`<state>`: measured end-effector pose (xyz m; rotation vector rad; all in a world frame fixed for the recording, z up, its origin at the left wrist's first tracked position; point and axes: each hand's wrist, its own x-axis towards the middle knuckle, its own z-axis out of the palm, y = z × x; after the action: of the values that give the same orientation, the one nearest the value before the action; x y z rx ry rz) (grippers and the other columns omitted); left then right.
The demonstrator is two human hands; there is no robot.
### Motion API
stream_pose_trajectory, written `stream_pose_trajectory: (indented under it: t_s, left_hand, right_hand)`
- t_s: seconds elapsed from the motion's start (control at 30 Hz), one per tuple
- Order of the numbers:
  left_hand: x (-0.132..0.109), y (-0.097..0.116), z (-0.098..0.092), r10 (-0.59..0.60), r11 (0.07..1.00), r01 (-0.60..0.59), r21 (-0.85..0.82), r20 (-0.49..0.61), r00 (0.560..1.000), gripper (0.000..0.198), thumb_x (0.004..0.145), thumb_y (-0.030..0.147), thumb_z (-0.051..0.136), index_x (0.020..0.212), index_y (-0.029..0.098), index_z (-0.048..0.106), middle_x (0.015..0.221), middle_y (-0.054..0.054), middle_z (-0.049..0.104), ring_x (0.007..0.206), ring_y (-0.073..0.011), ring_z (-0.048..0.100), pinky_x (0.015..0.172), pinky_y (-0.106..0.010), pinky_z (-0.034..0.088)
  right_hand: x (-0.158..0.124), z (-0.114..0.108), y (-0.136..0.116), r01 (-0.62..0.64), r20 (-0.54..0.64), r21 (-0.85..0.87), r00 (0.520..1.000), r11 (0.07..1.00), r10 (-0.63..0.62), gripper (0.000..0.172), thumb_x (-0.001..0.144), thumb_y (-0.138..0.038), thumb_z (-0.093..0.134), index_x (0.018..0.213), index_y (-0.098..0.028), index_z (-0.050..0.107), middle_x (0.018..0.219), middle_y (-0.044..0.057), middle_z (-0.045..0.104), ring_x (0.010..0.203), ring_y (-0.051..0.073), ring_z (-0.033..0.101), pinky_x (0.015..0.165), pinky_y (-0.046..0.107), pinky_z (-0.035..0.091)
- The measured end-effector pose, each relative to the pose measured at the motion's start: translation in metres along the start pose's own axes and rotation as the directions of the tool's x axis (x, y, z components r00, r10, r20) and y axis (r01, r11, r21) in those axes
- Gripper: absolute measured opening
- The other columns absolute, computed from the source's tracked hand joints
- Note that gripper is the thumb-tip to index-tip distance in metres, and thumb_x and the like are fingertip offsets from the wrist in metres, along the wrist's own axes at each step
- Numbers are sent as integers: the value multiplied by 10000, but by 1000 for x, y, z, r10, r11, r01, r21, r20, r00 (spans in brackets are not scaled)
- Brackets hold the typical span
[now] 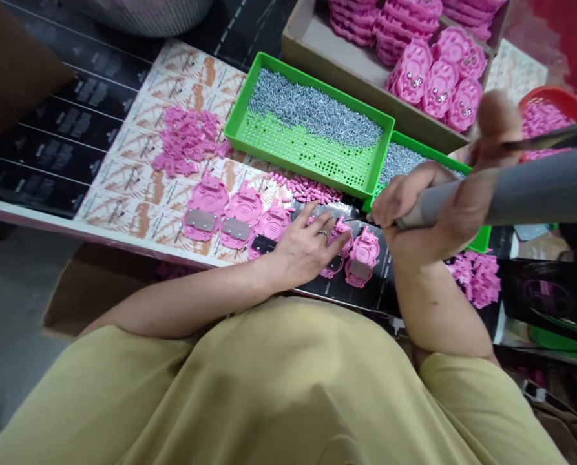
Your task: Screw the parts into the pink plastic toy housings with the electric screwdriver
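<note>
My left hand [310, 242] lies with its fingers spread over the row of pink plastic casings near the table's front edge. A ring is on one finger, and the hand partly covers the casings under it. My right hand [414, 200] is wrapped around a grey electric screwdriver [535, 187], whose tip end points left towards the row. To the left lie a pink casing with a metal plate [201, 219] and a similar casing [236, 227]. Between my hands is another plated pink casing [362, 257]. Small pink pegs [312, 190] are heaped just beyond my left hand.
Behind the row stands a green perforated tray [307, 145] of screws, beside a second green tray [404, 161]. A cardboard box [351, 68] holds stacked pink casings. Loose pink pieces [191, 139] lie left, more pink pieces [477, 278] right. A red basket [530, 97] is far right.
</note>
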<state>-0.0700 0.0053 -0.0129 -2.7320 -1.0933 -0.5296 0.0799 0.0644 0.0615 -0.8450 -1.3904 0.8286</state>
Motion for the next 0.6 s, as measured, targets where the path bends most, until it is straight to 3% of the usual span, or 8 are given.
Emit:
stream_pose_trajectory:
  t_s: [0.1, 0.3, 0.47, 0.6]
  left_hand:
    - [0, 0, 0, 10, 1000, -10, 5, 20, 1000, 313, 968, 179, 473, 1263, 138, 570, 1097, -143, 690, 1141, -262, 599, 1039, -564, 434]
    - [0, 0, -1, 26, 999, -27, 45, 24, 999, 302, 975, 185, 458, 1243, 140, 591, 1090, -128, 698, 1146, -256, 605, 1059, -556, 429]
    - [0, 1, 0, 10, 1000, -8, -16, 85, 996, 351, 993, 168, 390, 1304, 127, 546, 1078, -126, 694, 1200, -251, 561, 1118, -587, 361]
    - [1, 2, 0, 13, 1000, -12, -13, 65, 998, 320, 987, 169, 404, 1256, 120, 571, 995, -104, 708, 1169, -246, 578, 1086, -584, 405]
  right_hand:
    - [-18, 5, 4, 78, -58, 129, 996, 988, -71, 353, 842, -537, 621, 1178, -440, 565, 483, -81, 426, 312, 117, 380, 314, 276, 343]
    - [-22, 3, 14, 70, -28, 166, 997, 984, -66, 417, 823, -536, 637, 1213, -412, 553, 465, -92, 407, 308, 115, 408, 304, 251, 336]
    - [-25, 3, 19, 68, 32, 153, 997, 986, -73, 320, 842, -525, 622, 1136, -418, 557, 504, -87, 422, 324, 110, 409, 330, 255, 358]
    - [-31, -1, 24, 50, 92, 202, 993, 978, -69, 311, 835, -473, 637, 1129, -387, 579, 529, -81, 459, 340, 104, 424, 325, 246, 353]
